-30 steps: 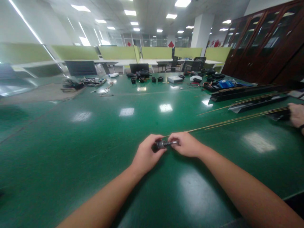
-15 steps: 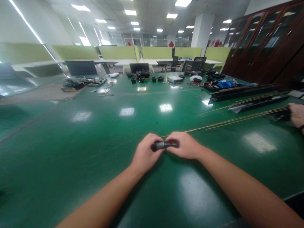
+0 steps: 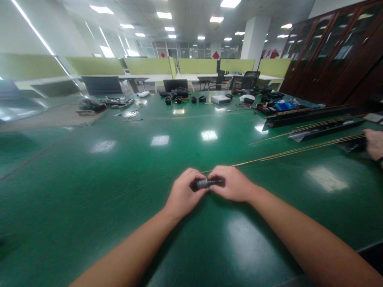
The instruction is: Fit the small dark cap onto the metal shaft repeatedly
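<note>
A short dark cylinder with a grey band, blurred, lies sideways between my hands above the green tabletop. My left hand is closed around its left end, thumb and fingers pinching it. My right hand grips the narrower dark right end, its fingertips almost meeting those of the left. I cannot make out exactly what kind of object it is. Just behind my hands, thin golden rods run off to the right.
Another person's hand is at the right edge, by the rods' far ends. Black angled channels carry more rods. Along the back sit small black boxes, a white box, a blue item and bundled cables.
My hands and the cylinder have barely shifted; both keep their grip. The rods behind moved very slightly.
</note>
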A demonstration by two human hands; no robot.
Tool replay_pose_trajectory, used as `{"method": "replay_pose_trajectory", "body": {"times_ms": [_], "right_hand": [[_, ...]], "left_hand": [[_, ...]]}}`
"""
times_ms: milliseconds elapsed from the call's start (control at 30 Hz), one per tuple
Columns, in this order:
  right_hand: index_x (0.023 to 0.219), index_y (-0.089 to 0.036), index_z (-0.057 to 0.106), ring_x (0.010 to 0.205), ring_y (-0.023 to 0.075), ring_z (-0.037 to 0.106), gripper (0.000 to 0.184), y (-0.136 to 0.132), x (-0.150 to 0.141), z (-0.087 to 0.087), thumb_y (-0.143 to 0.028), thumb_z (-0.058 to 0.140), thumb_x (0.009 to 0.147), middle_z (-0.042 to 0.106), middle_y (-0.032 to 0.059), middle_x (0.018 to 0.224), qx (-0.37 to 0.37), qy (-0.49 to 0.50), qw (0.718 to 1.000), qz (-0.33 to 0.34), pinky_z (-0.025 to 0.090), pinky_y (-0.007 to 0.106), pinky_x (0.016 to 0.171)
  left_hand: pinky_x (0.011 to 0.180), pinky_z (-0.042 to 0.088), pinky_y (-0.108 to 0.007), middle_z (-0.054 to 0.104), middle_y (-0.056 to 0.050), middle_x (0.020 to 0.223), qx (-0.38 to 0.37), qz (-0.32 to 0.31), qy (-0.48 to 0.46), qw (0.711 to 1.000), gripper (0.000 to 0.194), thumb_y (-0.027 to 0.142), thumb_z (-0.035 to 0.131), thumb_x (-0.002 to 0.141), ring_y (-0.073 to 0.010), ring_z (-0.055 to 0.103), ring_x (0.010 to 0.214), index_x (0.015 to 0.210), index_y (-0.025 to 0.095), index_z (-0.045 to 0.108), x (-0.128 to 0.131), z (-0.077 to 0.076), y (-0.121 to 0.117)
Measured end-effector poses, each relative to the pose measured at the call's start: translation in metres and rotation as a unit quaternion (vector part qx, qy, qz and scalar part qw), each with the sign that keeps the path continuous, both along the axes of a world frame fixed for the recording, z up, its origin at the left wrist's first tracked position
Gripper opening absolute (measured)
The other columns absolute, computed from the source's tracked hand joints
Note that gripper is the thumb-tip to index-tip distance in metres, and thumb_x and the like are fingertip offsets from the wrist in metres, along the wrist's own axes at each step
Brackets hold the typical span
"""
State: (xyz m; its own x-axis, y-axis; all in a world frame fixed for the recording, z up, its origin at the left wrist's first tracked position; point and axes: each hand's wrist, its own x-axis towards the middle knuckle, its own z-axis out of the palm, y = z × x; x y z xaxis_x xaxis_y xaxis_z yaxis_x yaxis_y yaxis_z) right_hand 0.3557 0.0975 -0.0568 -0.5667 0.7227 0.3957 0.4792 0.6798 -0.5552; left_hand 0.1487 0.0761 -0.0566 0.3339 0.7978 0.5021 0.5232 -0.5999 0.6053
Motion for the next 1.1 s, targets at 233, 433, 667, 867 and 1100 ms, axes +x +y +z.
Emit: {"method": "replay_pose_trajectory", "body": {"times_ms": [233,433,667,867,1100], "right_hand": [[0.092,-0.018,0.07,0.078,0.0158,0.061,0.013,0.0005,-0.0004,-0.0006,-0.018,0.068,0.079,0.069,0.0038,0.086,-0.004,-0.003,1.0,0.003,0.045,0.026,0.072],[0.09,-0.018,0.071,0.075,0.0154,0.061,0.011,0.0001,-0.0001,0.0,-0.02,0.068,0.079,0.07,0.0037,0.084,-0.008,-0.01,1.0,0.008,0.044,0.025,0.069],[0.091,-0.018,0.072,0.074,0.0155,0.061,0.013,0.0005,0.0003,-0.0002,-0.023,0.068,0.081,0.07,0.0038,0.082,-0.017,-0.024,1.0,0.007,0.044,0.026,0.069],[0.091,-0.018,0.073,0.073,0.0152,0.061,0.012,-0.0003,0.0002,0.0011,-0.025,0.068,0.082,0.07,0.0036,0.081,-0.015,-0.032,0.999,0.007,0.043,0.025,0.068],[0.086,-0.018,0.073,0.073,0.0153,0.061,0.009,0.0014,0.0008,0.0002,-0.024,0.068,0.082,0.07,0.0038,0.08,-0.003,-0.037,0.999,0.009,0.043,0.025,0.068]], "left_hand": [[0.076,0.045,-0.027,0.062,-0.001,0.091,-0.003,-0.006,-0.001,1.0,0.016,0.015,0.072,0.078,-0.0147,0.057,0.086,0.091,0.019,0.063,-0.001,-0.0022,0.0005],[0.075,0.047,-0.027,0.062,-0.002,0.091,-0.006,-0.007,0.001,1.0,0.015,0.016,0.072,0.078,-0.0157,0.058,0.085,0.09,0.019,0.063,-0.0002,-0.001,-0.0006],[0.075,0.048,-0.028,0.063,-0.003,0.09,-0.005,-0.01,-0.001,1.0,0.013,0.016,0.071,0.078,-0.0164,0.059,0.085,0.089,0.019,0.064,0.0002,0.0,-0.0006],[0.076,0.047,-0.028,0.063,-0.003,0.091,-0.005,-0.01,0.004,1.0,0.013,0.015,0.07,0.079,-0.0161,0.059,0.086,0.09,0.019,0.064,-0.0009,-0.0016,0.0],[0.076,0.049,-0.029,0.063,-0.004,0.091,-0.009,-0.003,0.008,1.0,0.013,0.016,0.071,0.078,-0.0167,0.06,0.085,0.089,0.019,0.065,0.0002,-0.0011,-0.0004]]}}
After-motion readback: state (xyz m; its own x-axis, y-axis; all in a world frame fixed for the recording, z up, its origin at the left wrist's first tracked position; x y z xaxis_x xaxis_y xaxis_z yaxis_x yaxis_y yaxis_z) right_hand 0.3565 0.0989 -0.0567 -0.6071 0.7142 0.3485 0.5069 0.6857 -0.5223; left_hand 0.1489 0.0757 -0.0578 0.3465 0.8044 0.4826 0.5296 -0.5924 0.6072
